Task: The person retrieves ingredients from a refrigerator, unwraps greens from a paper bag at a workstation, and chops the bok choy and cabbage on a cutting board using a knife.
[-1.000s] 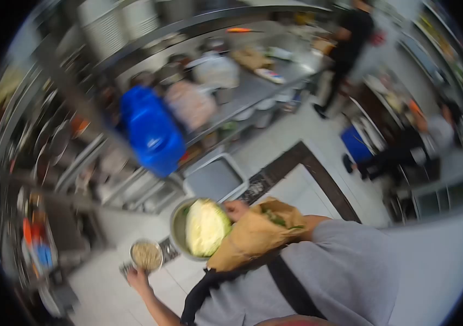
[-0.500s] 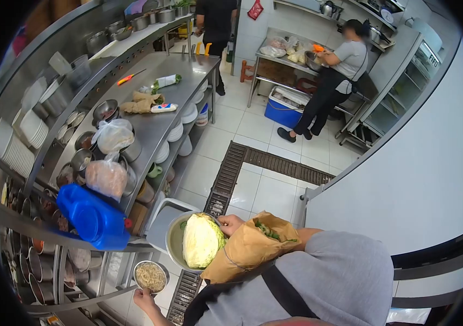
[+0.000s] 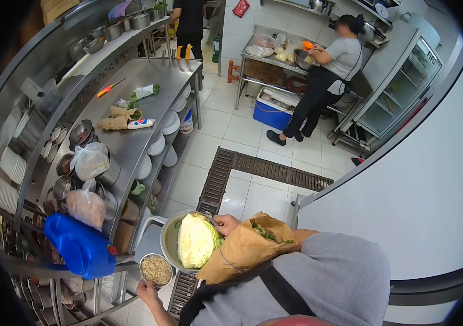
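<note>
Steel surface [image 3: 129, 142]: bearing plastic bags [image 3: 89, 161].
Left grip [image 3: 148, 292]: pinching small bowl [image 3: 171, 273] by rim, likely risking spillage through one-sided holding.
Wide bowl [image 3: 170, 243]: holding cut cabbage [image 3: 196, 239] between grips, perhaps tilting under weight.
Right grip [image 3: 226, 224]: clasping that bowl's rim.
Paper bag [image 3: 249, 250]: resting against right forearm [image 3: 304, 236], possibly slipping unclasped.

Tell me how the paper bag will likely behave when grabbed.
The paper bag would probably give when squeezed, since its sides look creased. Tipped over, it may spill: its mouth is open and greens show there. It could be light for its size if leaves fill it, but most of its contents are hidden.
</note>
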Tool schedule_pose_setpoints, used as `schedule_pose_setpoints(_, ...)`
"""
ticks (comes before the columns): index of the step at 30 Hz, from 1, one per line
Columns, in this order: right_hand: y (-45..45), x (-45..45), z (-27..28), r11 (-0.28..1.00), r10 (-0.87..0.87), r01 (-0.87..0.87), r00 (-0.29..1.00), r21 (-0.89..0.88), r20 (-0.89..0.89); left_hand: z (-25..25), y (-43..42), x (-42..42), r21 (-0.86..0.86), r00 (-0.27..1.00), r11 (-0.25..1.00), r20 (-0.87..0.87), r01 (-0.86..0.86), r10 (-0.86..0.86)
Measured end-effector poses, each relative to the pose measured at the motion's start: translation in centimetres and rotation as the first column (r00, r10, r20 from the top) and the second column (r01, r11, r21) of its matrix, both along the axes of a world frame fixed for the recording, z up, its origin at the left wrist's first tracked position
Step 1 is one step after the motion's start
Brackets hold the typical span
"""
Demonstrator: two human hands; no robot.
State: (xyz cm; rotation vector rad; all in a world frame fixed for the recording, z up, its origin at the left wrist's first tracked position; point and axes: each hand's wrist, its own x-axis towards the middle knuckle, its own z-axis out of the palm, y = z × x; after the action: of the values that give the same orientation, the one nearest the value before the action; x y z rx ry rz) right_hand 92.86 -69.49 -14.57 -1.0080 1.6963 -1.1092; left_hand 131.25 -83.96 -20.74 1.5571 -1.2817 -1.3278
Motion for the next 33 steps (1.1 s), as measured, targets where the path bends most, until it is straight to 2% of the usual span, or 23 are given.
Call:
schedule_pose_setpoints(4, -0.5, -2.0, 1.2, 1.000, 0.014, -0.015, 1.000, 0.022, 0.010, -0.2, -0.2, -1.9, -0.053, 0.999, 0.999, 0.054, 0.007, -0.004)
schedule_pose_setpoints(7, -1.1, -3.7, 0.7, 0.998, 0.032, -0.032, 0.999, -0.048, -0.001, 1.7, -0.1, -4.0, -0.025, 0.999, 1.000, 0.044, -0.007, 0.008)
schedule_pose_setpoints(9, -1.4, -4.0, 0.6, 0.975, -0.104, 0.103, 0.995, -0.195, 0.009, 1.1, -0.8, -4.4, -0.036, 1.000, 0.999, 0.028, -0.005, 0.006)
schedule_pose_setpoints(11, -1.2, -4.7, 0.1, 0.987, -0.072, 0.072, 0.997, -0.142, 0.001, 1.1, -0.9, -4.8, -0.039, 1.000, 0.999, 0.013, -0.004, 0.004)
schedule_pose_setpoints(15, -0.7, -5.6, 0.4, 0.999, -0.012, 0.010, 0.999, -0.046, -0.047, 1.9, -1.3, -5.5, -0.047, 0.994, 0.998, 0.101, 0.031, -0.026)
schedule_pose_setpoints(20, -1.0, -5.3, 0.2, 0.998, -0.025, 0.023, 0.999, -0.066, -0.032, 1.1, -1.3, -5.3, -0.066, 0.991, 0.996, 0.126, 0.055, -0.047)
schedule_pose_setpoints(22, -1.2, -5.0, 0.1, 0.998, -0.041, 0.040, 0.999, -0.058, -0.021, 0.6, -1.0, -5.1, -0.014, 0.999, 1.000, 0.039, -0.012, 0.012)
schedule_pose_setpoints(25, -1.4, -4.6, -0.3, 0.999, 0.005, -0.006, 0.999, -0.032, -0.054, 1.1, -0.4, -4.7, -0.013, 1.000, 1.000, -0.007, -0.012, 0.012)
schedule_pose_setpoints(27, -1.6, -4.0, -0.1, 0.997, 0.017, -0.021, 0.998, -0.075, -0.055, 1.4, -0.3, -4.2, -0.004, 1.000, 1.000, -0.020, -0.016, 0.015)
schedule_pose_setpoints(31, -2.2, -2.9, -0.3, 0.998, 0.044, -0.046, 0.998, -0.035, -0.042, 1.7, 0.2, -3.1, 0.032, 0.995, 0.996, -0.057, -0.078, 0.080)
schedule_pose_setpoints(33, -2.6, -2.3, -1.2, 0.995, 0.050, -0.054, 0.998, -0.085, -0.049, 0.8, 0.0, -1.8, 0.025, 0.996, 0.997, -0.051, -0.068, 0.069)
